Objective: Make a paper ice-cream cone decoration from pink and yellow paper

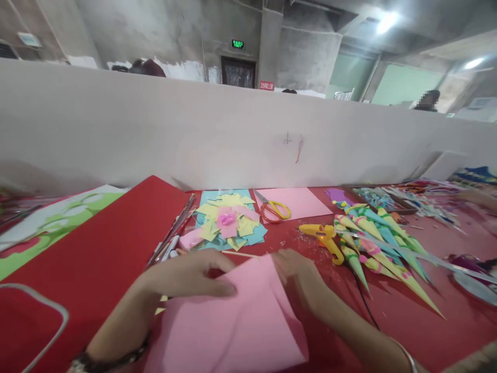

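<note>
A large sheet of pink paper [233, 331] is between my two hands, its right side curled over and its top corner pointing away from me. My left hand [198, 272] pinches the upper left edge, thumb lying on top and fingers beyond the edge. At the upper right edge, my right hand [298, 274] is closed on the paper, with its fingertips partly hidden. Just beyond the paper's top edge lies a thin pale stick [240, 254]. Farther back is a pile of yellow, blue and pink paper pieces [227, 220].
Right of my hands lie a yellow glue gun [322, 235] with a dark cord and several decorated paper cones [384, 243]. Scissors [274, 210] rest near a flat pink sheet [298, 199]. Red board [116, 248] spreads on the left. A white partition [217, 134] closes off the back.
</note>
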### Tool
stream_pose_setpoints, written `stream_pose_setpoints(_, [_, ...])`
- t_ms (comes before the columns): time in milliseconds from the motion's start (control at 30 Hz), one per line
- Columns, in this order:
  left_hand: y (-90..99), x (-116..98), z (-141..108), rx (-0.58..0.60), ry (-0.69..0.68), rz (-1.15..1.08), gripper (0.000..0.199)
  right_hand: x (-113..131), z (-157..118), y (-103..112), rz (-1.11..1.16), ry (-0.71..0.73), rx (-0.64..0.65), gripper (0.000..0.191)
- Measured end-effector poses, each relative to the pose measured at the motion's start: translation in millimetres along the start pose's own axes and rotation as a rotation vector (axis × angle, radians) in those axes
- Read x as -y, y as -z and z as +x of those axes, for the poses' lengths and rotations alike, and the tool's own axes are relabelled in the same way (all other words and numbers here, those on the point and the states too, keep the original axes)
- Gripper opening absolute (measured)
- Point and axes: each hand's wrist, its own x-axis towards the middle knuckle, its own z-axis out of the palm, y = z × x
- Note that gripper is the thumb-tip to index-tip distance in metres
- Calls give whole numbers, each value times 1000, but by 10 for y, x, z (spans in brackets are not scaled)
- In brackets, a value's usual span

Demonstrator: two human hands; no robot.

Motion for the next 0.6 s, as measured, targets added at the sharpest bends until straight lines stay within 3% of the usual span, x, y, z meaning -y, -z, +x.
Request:
stream_pose_setpoints(100, [-154,-179,153,105,-49,73,28,44,236,33,-85,84,-116,27])
stream_pose_setpoints(167, [-210,-250,203,106,-83,121,30,80,416,-3,-91,72,-148,30])
stream_pose_setpoints(400, [-175,-154,193,-90,-22,307,23,251,895,-172,-67,27,-263,24])
stream_pose_setpoints(600, [-31,-8,136,-286,122,380,25,67,795,-68,59,77,-359,33])
